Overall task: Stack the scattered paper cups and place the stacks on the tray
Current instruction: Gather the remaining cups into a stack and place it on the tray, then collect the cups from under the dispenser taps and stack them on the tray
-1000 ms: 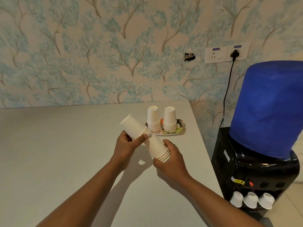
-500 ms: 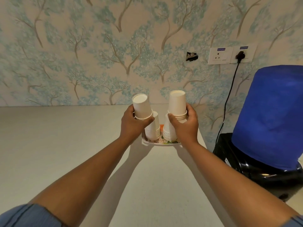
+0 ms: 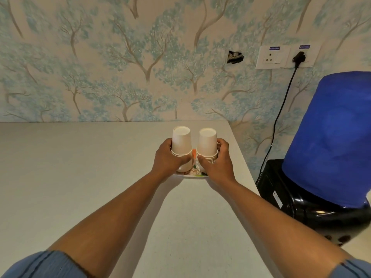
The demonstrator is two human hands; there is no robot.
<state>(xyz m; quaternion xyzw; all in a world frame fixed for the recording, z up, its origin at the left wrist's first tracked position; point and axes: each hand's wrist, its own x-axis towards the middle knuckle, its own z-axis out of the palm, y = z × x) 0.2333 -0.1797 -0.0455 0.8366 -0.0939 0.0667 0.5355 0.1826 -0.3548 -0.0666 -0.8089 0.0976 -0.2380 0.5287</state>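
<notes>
Two stacks of upside-down white paper cups stand side by side over the patterned tray [image 3: 195,176] near the table's right edge. My left hand [image 3: 169,160] is wrapped around the left cup stack [image 3: 181,142]. My right hand [image 3: 217,162] grips the right cup stack [image 3: 207,144]. Each held stack sits on top of a stack that stood on the tray, and my fingers hide the lower cups. Only the tray's near rim shows between my wrists.
The grey table [image 3: 80,177] runs left and toward me; its right edge lies just beyond the tray. A black water dispenser [image 3: 305,203] with a blue-covered bottle [image 3: 333,141] stands to the right. A cable [image 3: 281,109] hangs from the wall socket.
Both hands carried their cup stacks from mid-air in front of me out to the tray and lowered them onto the two stacks standing there.
</notes>
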